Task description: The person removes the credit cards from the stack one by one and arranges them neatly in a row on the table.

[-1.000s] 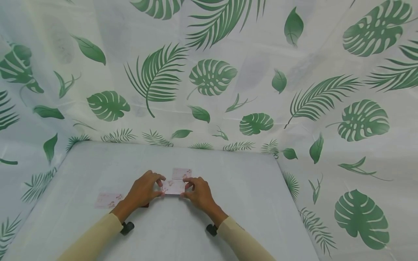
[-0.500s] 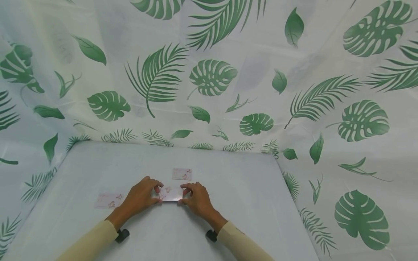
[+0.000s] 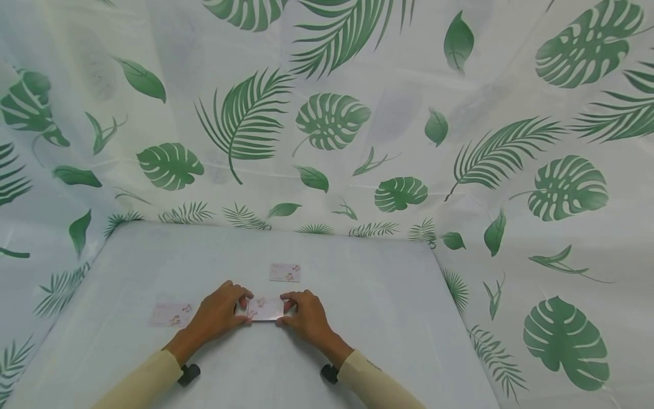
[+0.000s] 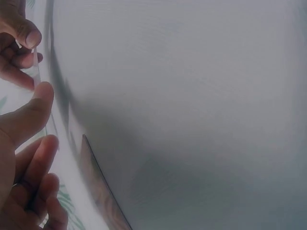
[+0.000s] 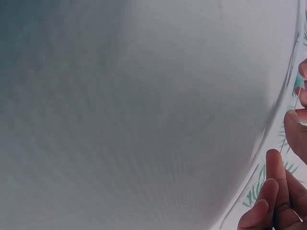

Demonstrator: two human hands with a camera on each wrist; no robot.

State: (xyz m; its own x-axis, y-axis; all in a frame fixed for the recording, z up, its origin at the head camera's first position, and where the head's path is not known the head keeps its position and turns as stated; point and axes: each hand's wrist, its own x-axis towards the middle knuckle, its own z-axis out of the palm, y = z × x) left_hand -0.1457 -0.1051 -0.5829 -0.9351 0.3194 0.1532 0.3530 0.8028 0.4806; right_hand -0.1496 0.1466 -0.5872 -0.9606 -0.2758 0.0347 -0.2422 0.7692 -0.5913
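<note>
Together, both hands (image 3: 218, 309) (image 3: 306, 312) pinching pink floral card (image 3: 266, 308), print illegible

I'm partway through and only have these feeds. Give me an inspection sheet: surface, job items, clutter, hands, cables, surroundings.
Surface: white tabletop, looks smooth.
Job items: pale pink card, held by opposite ends.
Clutter: two similar cards lie flat, the far card beyond the held one, the side card beside the left wrist; a brownish flat piece in the left wrist view, identity unclear.
Hands: left hand pinches the card's left end; right hand pinches its right end.
Cables: nothing seen.
Surroundings: white leaf-print sheeting behind and on both sides.
</note>
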